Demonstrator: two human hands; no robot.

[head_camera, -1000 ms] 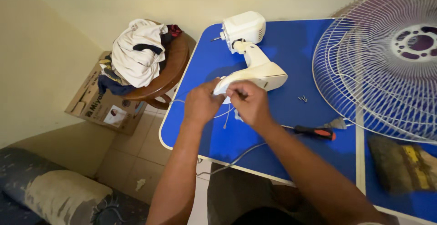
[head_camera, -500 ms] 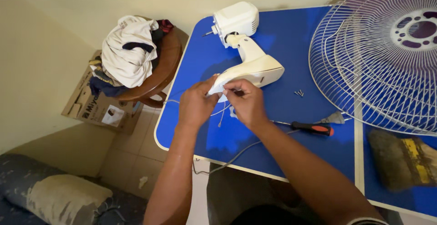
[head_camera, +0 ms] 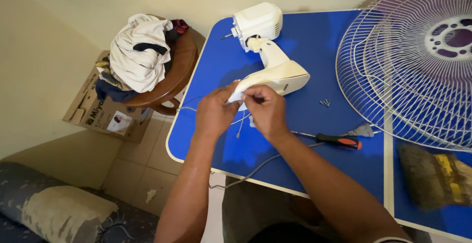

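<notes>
A white fan body [head_camera: 268, 61], motor housing at the far end and neck toward me, lies on a blue table [head_camera: 319, 36]. My left hand [head_camera: 215, 113] and my right hand [head_camera: 266, 111] meet at the near end of the neck, fingers pinched on thin white wires [head_camera: 240, 125] that hang from it. A grey cord [head_camera: 260, 164] runs from under my hands to the table's near edge.
A screwdriver with a red and black handle [head_camera: 339, 141] lies right of my right hand, small screws [head_camera: 324, 103] beyond it. A white fan grille [head_camera: 418, 61] covers the table's right. A brush [head_camera: 435, 179] lies near right. A wooden stool with clothes [head_camera: 147, 56] stands left.
My hands stay at the neck's end, fingers shifting slightly on the wires. The camera view has drifted, so everything sits a little differently in frame.
</notes>
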